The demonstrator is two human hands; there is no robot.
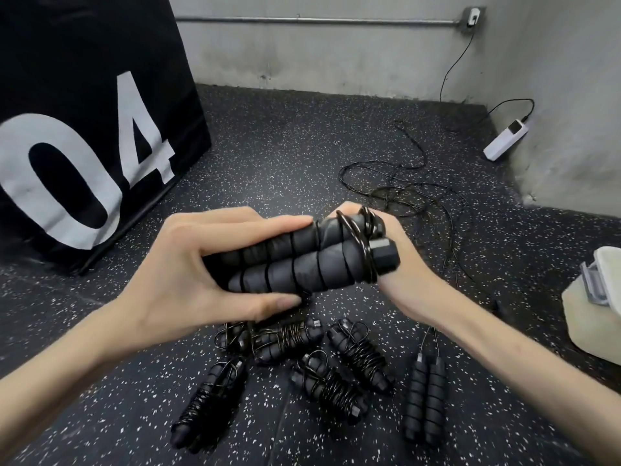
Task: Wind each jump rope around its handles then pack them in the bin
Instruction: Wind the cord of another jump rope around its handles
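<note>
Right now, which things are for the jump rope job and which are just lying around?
For the job:
held handles in both hands
loose rope
wound ropes
unwound pair
bin

Just lying about:
black box marked 04
white charger
wall pipe

Black handles (295, 260), white-speckled black floor (285, 156)

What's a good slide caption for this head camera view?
Both hands, left hand and right hand, wind a rope around paired handles above wound jump ropes on the floor.
</note>
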